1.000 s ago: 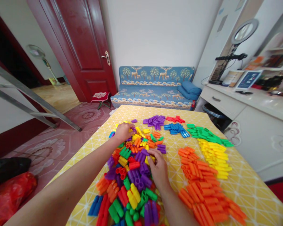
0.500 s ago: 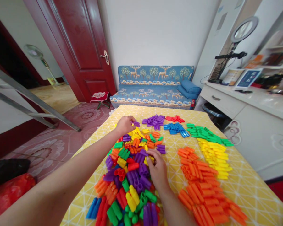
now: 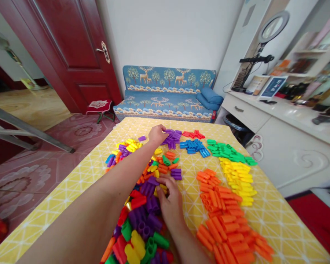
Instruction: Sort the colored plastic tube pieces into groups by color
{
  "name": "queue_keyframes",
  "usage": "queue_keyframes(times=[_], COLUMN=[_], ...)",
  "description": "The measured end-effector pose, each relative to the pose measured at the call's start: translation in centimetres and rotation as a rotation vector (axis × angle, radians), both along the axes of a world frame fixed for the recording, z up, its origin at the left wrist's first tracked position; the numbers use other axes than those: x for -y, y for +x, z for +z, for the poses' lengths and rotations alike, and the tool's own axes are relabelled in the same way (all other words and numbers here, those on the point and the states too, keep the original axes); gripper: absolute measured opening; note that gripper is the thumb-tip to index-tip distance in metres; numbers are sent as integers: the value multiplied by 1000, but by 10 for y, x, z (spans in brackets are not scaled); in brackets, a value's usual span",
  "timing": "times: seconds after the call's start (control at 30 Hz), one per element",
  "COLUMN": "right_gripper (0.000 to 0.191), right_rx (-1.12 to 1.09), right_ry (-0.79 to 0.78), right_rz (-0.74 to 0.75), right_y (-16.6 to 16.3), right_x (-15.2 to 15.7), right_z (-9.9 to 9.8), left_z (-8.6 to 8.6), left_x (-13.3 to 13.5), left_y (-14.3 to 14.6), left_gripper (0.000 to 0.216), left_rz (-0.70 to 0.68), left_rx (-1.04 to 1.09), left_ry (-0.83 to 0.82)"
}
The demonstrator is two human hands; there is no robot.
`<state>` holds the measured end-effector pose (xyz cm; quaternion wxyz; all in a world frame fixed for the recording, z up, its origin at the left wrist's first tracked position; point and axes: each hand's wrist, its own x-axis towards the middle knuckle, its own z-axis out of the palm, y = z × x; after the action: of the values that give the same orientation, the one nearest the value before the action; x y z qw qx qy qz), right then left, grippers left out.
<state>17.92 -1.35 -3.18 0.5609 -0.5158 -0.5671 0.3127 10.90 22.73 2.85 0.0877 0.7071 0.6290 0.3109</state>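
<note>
A mixed heap of coloured plastic tube blocks [image 3: 143,216] covers the near middle of a yellow-clothed table [image 3: 275,220]. My left hand [image 3: 157,134] reaches far across and rests, fingers curled, at the edge of the sorted purple pile [image 3: 172,137]; whether a block is in it I cannot make out. My right hand [image 3: 169,200] lies on the heap, its fingertips pinching at a purple block [image 3: 153,180] beside yellow ones. Sorted piles lie to the right: red [image 3: 192,134], blue [image 3: 194,146], green [image 3: 228,152], yellow [image 3: 238,179] and orange [image 3: 225,216].
A blue patterned sofa [image 3: 167,93] stands behind the table. A red door [image 3: 68,55] is open at the left, with metal ladder rails [image 3: 22,132] on the floor. A white cabinet [image 3: 286,146] with a ring light [image 3: 272,27] lines the right side.
My left hand has travelled from the heap's far left edge rightward to the purple pile. The right hand stays on the heap. The view has swung left and down a little.
</note>
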Motion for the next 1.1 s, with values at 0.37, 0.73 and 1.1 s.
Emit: queue_keyframes(times=[0.37,0.73,1.1], right_gripper=[22,20,21], right_rx=[7,46,322], right_ry=[19,87,218], right_rz=[-24,17,-65], right_y=[0,3,4], right_x=[1,-2,2], right_z=[-3,-5,2], left_z=[10,-15,-76], left_x=[38,186,206], left_y=[-27,-197,-197], left_gripper=[31,37,44], left_rz=[-159,264,149], left_rx=[41,492,556], left_ry=[18,83,25])
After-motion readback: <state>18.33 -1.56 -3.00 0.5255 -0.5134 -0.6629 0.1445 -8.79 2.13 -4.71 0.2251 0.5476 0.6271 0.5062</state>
